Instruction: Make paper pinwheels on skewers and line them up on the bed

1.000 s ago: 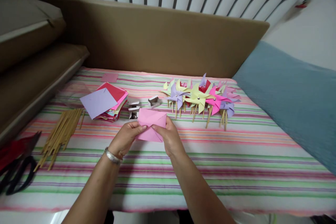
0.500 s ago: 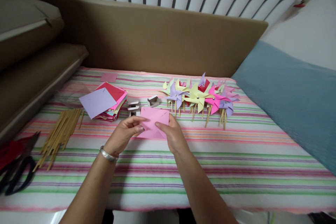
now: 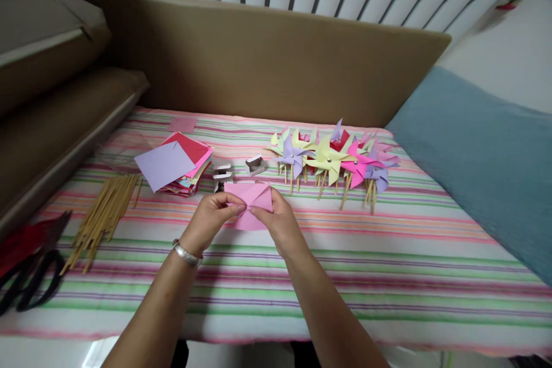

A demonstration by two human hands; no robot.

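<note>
A pink paper square (image 3: 254, 198) is held between both hands above the striped cloth (image 3: 388, 253). My left hand (image 3: 213, 218), with a silver bracelet on its wrist, pinches the paper's left side near the middle. My right hand (image 3: 278, 221) pinches the middle from the right, with its fingertips meeting those of the left. Corners of the paper are folded in towards the centre. A stack of coloured paper squares (image 3: 175, 164) with a lilac sheet on top lies to the left of the hands.
Several finished paper pinwheels (image 3: 332, 158) on wooden sticks lie behind and to the right. A bundle of bamboo sticks (image 3: 103, 215) lies at the left, black-handled scissors (image 3: 30, 282) at the far left edge. Small white boxes (image 3: 222, 172) sit behind the hands. A blue cushion (image 3: 474, 161) borders the right.
The hands have drawn closer together on the pink paper. Its corners are now folded in to the centre, and the sheet looks smaller and lower than before.
</note>
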